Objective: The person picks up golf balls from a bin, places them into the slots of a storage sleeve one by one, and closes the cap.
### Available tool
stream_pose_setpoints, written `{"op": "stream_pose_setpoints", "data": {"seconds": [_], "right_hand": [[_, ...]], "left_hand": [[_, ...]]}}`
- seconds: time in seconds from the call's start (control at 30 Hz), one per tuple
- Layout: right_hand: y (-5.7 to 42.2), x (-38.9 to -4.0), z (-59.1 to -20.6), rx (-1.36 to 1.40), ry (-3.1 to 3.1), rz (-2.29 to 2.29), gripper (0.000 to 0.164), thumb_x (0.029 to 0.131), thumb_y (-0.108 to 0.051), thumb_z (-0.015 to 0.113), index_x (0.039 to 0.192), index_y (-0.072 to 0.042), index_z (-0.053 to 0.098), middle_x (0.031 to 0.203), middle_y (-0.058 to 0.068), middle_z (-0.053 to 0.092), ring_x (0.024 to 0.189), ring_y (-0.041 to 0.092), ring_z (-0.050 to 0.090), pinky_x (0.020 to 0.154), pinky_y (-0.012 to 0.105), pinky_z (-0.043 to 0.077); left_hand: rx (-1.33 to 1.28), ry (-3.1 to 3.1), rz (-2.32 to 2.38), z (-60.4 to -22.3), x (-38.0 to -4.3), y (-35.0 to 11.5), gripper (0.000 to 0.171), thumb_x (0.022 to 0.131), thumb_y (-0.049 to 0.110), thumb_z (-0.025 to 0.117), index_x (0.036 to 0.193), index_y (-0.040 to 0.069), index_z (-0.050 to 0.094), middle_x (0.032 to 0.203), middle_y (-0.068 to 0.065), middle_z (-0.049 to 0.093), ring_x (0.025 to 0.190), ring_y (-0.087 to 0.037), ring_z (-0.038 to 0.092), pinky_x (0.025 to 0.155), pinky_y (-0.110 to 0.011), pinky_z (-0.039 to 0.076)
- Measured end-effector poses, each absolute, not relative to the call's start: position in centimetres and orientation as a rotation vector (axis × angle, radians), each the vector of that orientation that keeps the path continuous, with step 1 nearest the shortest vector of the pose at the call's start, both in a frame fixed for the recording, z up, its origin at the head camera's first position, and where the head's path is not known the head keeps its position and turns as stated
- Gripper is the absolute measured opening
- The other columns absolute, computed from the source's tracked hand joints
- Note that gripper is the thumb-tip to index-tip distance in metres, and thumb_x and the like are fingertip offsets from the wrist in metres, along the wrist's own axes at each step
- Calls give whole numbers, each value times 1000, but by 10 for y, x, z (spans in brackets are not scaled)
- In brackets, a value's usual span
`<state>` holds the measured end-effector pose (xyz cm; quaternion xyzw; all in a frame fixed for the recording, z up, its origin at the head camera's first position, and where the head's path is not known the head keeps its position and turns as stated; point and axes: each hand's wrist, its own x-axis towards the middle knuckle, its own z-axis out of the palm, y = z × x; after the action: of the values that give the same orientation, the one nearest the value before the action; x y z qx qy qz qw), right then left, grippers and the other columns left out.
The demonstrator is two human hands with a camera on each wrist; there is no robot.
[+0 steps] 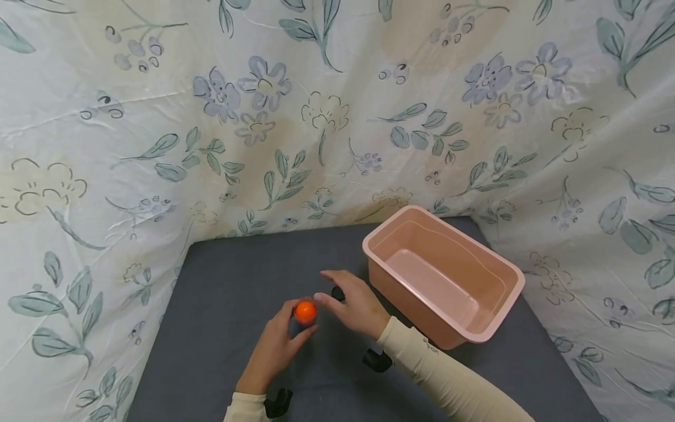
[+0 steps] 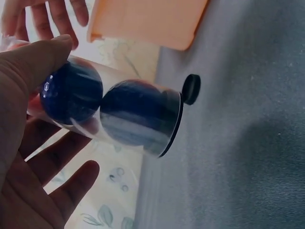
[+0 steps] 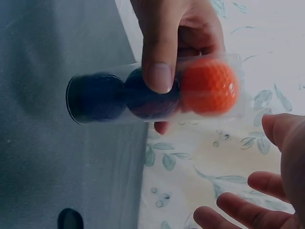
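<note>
My left hand grips a clear tube around its side, the thumb pressed along it. Inside the tube are two dark blue balls at the lower end and an orange dimpled ball, like a golf ball, at the upper end. Seen from above, the orange ball shows between thumb and fingers. Just to the right, my right hand is held with its fingers spread and nothing in it, apart from the tube. A small black round piece, perhaps a cap, appears beyond the tube's lower end.
A pink rectangular bin stands at the back right of the dark grey table, close to the right forearm. Floral cloth hangs behind the table and along both sides. A black device sits at the right wrist.
</note>
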<state>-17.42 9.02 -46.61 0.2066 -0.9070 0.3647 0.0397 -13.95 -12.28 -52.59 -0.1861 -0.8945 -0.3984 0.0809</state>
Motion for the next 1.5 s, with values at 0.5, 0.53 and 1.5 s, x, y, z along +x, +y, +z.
{"op": "stream_pose_setpoints", "data": {"seconds": [0.5, 0.53, 1.5], "right_hand": [[96, -183, -492, 544, -2855, 1123, 59, 92, -54, 57, 138, -17, 52, 135, 3, 58, 115, 21, 61, 98, 42, 50], [95, -183, -493, 536, -2860, 1125, 59, 92, -54, 57, 138, -17, 52, 135, 3, 58, 116, 21, 61, 99, 43, 50], [103, -211, -543, 361, -2964, 1022, 56, 92, -50, 61, 134, -14, 57, 131, 5, 62, 121, 24, 58, 104, 45, 45]], "left_hand": [[-405, -2797, -1236, -550, -141, -120, 58, 83, 34, 77, 132, 31, 47, 124, 12, 61, 112, -6, 61, 96, -40, 51], [-395, -2804, -1242, -551, -141, -120, 58, 83, 33, 77, 131, 32, 46, 124, 12, 61, 111, -5, 61, 96, -40, 52], [-385, -2865, -1301, -580, -141, -124, 56, 81, 31, 79, 127, 36, 46, 117, 12, 65, 103, -6, 65, 90, -40, 54]]}}
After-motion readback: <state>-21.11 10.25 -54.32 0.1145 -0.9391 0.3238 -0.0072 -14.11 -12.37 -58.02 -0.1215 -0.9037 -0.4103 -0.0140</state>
